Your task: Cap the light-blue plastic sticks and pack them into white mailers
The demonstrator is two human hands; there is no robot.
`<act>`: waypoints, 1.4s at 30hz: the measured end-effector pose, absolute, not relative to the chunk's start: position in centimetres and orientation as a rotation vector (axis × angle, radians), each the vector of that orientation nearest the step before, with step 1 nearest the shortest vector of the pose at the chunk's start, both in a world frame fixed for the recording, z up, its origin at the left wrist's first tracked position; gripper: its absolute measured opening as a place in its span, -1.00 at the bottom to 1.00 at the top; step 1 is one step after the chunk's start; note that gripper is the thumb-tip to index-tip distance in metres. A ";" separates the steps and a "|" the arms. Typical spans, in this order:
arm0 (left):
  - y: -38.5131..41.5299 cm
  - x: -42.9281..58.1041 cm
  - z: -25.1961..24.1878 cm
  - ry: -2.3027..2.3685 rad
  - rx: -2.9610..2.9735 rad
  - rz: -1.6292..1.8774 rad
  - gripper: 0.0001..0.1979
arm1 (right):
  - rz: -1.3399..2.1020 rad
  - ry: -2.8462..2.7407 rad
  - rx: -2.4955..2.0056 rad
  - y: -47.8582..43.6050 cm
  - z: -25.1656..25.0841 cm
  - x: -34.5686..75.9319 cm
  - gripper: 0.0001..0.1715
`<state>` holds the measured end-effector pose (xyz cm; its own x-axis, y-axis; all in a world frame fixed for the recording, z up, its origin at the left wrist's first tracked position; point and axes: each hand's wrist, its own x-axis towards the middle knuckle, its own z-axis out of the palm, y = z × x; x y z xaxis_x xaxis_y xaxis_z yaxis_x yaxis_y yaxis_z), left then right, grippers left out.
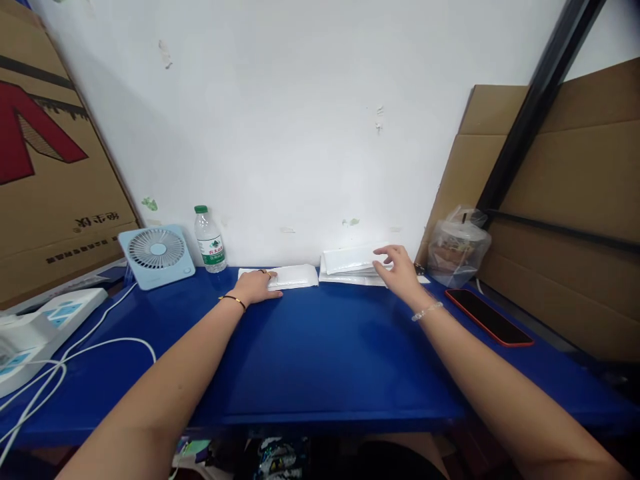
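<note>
My left hand lies flat over the left end of a white flat packet, its thumb stretched out along the near edge. To the right, a small stack of similar white packets rests against the foot of the wall. My right hand is at the right end of that stack, thumb and forefinger apart, with nothing visible between them. Whether its fingertips touch the top packet I cannot tell. The ends of the packets under both hands are hidden.
On the blue table at left are a light-blue fan, a water bottle, and a white power strip with loose cables. A red-edged phone and a bagged cup lie right. Cardboard flanks both sides.
</note>
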<state>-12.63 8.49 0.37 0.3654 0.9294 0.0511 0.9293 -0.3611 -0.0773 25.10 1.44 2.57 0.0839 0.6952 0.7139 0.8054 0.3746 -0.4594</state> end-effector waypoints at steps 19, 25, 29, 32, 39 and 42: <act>5.3 -13.8 1.1 -1.592 -2.815 -0.026 -0.08 | 0.324 -1.897 -1.300 -3.6 -3.0 22.2 -0.76; 2.6 -9.8 5.3 -1.244 -2.806 0.044 -0.46 | 0.525 -1.812 -1.284 -3.9 -2.3 22.2 -0.59; 0.6 -5.6 8.8 -1.129 -2.696 0.228 -0.46 | 0.646 -1.893 -1.250 -4.2 -2.4 22.7 -0.36; -0.5 -3.0 10.9 -1.161 -2.662 0.347 -0.50 | 0.719 -2.066 -1.186 -4.3 -2.6 23.0 0.04; -1.7 -0.9 12.9 -1.139 -2.663 0.412 -0.51 | 0.659 -2.247 -1.144 -4.3 -2.8 22.7 0.28; -1.9 -0.8 13.4 -1.131 -2.637 0.421 -0.52 | 0.603 -2.265 -1.192 -4.1 -2.8 22.6 0.14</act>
